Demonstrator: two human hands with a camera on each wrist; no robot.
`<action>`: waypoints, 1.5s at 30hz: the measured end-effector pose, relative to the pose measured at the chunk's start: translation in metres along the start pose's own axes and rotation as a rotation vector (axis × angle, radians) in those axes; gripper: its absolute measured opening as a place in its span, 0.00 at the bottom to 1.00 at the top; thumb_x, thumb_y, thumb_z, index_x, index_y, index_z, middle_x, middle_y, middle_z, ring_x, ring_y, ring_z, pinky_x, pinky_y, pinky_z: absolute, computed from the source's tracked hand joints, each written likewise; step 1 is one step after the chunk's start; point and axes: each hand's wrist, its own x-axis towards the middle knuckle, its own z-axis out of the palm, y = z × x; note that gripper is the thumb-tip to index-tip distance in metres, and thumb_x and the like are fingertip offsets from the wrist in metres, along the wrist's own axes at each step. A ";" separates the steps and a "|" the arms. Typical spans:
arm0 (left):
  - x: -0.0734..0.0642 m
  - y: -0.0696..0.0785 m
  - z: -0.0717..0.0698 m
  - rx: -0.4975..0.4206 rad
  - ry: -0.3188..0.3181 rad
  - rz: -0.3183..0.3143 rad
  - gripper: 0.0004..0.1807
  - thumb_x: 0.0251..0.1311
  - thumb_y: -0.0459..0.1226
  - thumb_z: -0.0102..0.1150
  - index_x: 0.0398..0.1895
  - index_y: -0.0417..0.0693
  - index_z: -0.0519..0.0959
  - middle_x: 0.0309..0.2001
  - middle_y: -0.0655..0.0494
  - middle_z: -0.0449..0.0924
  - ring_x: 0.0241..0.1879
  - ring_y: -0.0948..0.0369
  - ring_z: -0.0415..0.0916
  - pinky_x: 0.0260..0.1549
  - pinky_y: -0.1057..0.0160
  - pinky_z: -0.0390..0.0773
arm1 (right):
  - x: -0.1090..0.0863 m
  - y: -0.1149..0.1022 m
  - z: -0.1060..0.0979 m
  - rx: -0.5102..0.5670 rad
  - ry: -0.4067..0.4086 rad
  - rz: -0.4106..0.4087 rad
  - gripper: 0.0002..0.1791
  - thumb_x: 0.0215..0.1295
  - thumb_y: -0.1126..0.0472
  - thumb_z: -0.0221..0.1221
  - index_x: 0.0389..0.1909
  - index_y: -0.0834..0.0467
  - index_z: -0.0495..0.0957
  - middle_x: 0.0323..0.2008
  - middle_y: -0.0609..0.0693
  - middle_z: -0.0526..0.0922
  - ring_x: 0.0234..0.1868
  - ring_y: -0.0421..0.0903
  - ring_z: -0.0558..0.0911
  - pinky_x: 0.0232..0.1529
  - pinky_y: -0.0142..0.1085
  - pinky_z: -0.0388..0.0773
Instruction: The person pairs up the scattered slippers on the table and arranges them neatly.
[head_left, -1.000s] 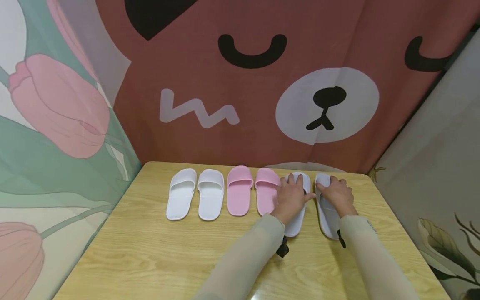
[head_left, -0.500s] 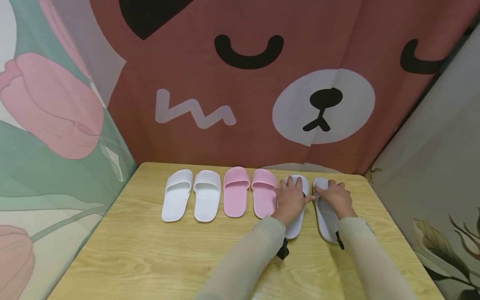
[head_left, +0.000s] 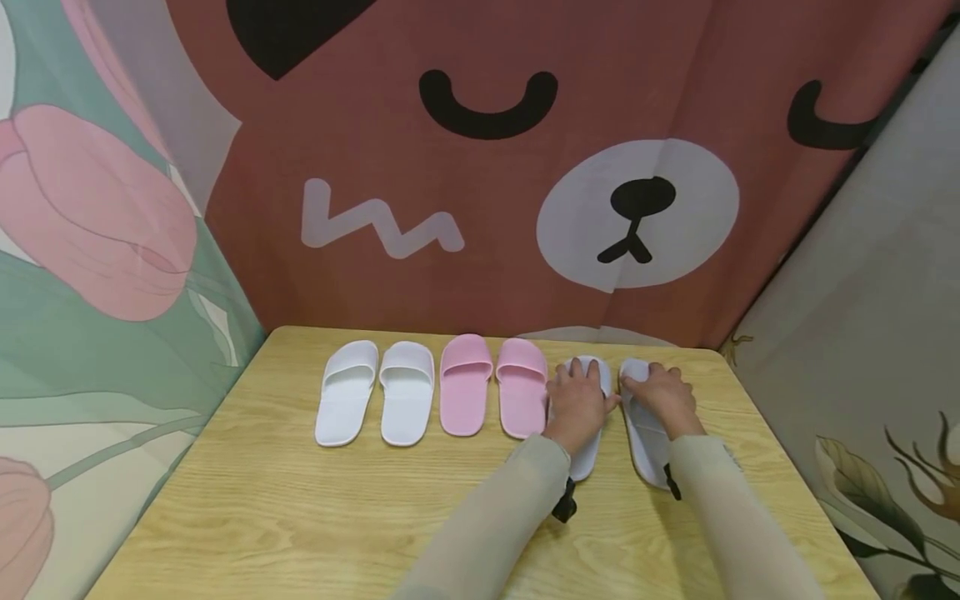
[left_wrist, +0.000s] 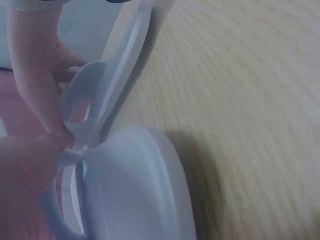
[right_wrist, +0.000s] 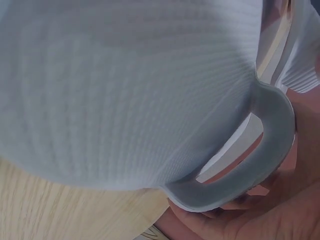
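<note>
In the head view, my left hand [head_left: 579,410] lies over the strap of a pale lavender slipper [head_left: 588,460], fingers forward and thumb at the right side. My right hand [head_left: 666,398] holds the other pale lavender slipper [head_left: 647,437] by its strap, thumb on the inner side. The two slippers stand a small gap apart, toes pointing away, flat on the table. The left wrist view shows the left hand's slipper [left_wrist: 135,185] close up, the right hand's beyond. Fingers curve around the strap [right_wrist: 280,120] in the right wrist view. Both straps are partly hidden.
A pink pair [head_left: 465,400] stands just left of my left hand, and a white pair [head_left: 408,408] further left, all in one row near the back edge of the wooden table [head_left: 300,517]. A printed bear curtain [head_left: 480,275] hangs right behind the table.
Both hands and their lavender slippers have come slightly nearer to me, their toe ends now lower against the pink pair. The head view has shifted a little to the right.
</note>
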 end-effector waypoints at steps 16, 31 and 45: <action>-0.001 0.006 0.001 0.022 0.001 -0.011 0.39 0.63 0.70 0.50 0.71 0.63 0.67 0.59 0.55 0.70 0.57 0.53 0.67 0.47 0.50 0.75 | 0.006 0.000 0.001 -0.025 0.011 0.003 0.51 0.69 0.33 0.50 0.75 0.70 0.53 0.65 0.79 0.57 0.63 0.80 0.62 0.57 0.67 0.67; 0.002 0.012 0.011 0.021 -0.007 -0.022 0.41 0.62 0.71 0.50 0.72 0.61 0.67 0.61 0.52 0.69 0.61 0.49 0.66 0.51 0.49 0.73 | 0.005 -0.005 0.004 -0.056 0.007 0.013 0.49 0.70 0.34 0.50 0.73 0.71 0.55 0.65 0.80 0.58 0.63 0.81 0.62 0.57 0.68 0.67; 0.002 0.016 0.015 0.056 -0.072 -0.026 0.43 0.64 0.72 0.45 0.76 0.62 0.61 0.70 0.51 0.62 0.66 0.48 0.61 0.56 0.48 0.70 | 0.004 -0.006 0.006 -0.077 -0.001 0.021 0.49 0.68 0.35 0.53 0.71 0.73 0.57 0.62 0.79 0.60 0.61 0.80 0.63 0.55 0.69 0.67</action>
